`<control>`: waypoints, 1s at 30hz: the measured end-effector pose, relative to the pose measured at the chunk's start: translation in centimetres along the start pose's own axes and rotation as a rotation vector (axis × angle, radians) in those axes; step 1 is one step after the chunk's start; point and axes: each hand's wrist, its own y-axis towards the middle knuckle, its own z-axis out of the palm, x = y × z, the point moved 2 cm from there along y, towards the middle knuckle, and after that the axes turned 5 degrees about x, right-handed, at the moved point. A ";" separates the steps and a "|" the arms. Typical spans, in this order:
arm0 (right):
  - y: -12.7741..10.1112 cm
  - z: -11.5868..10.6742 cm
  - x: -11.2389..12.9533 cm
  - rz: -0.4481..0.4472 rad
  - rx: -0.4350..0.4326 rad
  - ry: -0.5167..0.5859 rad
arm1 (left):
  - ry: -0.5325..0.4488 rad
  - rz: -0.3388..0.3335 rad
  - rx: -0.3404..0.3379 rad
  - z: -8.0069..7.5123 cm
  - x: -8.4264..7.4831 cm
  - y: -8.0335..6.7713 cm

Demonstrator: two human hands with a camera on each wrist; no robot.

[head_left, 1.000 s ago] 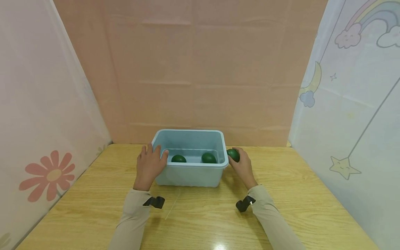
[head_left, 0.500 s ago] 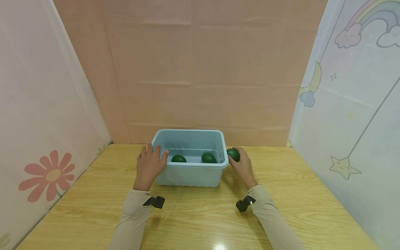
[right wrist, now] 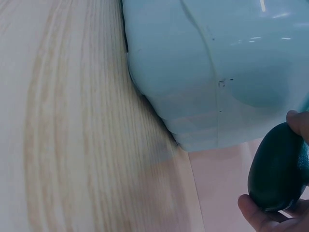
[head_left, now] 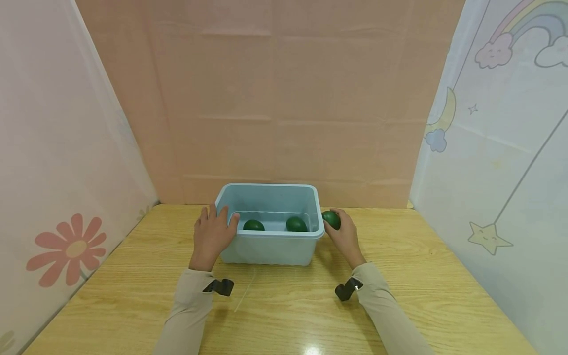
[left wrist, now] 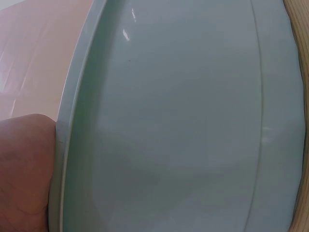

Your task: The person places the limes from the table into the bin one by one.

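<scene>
No visible change across the three head views

Your left hand (head_left: 212,235) lies on the left rim of the blue tub (head_left: 270,249) exactly as it did a second ago, and your right hand (head_left: 343,236) grips the dark green ball (head_left: 331,220) at the same spot beside the tub's right wall; neither the two balls inside (head_left: 275,225) nor the tub have shifted on the table (head_left: 284,305).

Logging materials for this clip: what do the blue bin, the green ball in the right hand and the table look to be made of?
Bin: likely moulded plastic, smooth and semi-glossy, with light glints on its wall.
Green ball in the right hand: dark, smooth, dull sheen; plastic or rubber, cannot tell.
Table: pale wood grain with a glossy reflection, probably laminate or varnished wood.
</scene>
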 end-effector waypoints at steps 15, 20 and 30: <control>0.0 -0.1 -0.1 0.002 0.002 0.017 | 0.009 0.014 -0.016 -0.1 -0.1 -0.1; 0.0 -0.2 -0.1 0.003 0.000 0.027 | 0.015 0.013 -0.021 -0.2 -0.1 -0.1; 0.0 -0.1 -0.1 0.002 -0.016 0.029 | 0.009 0.016 -0.025 -0.2 -0.2 -0.2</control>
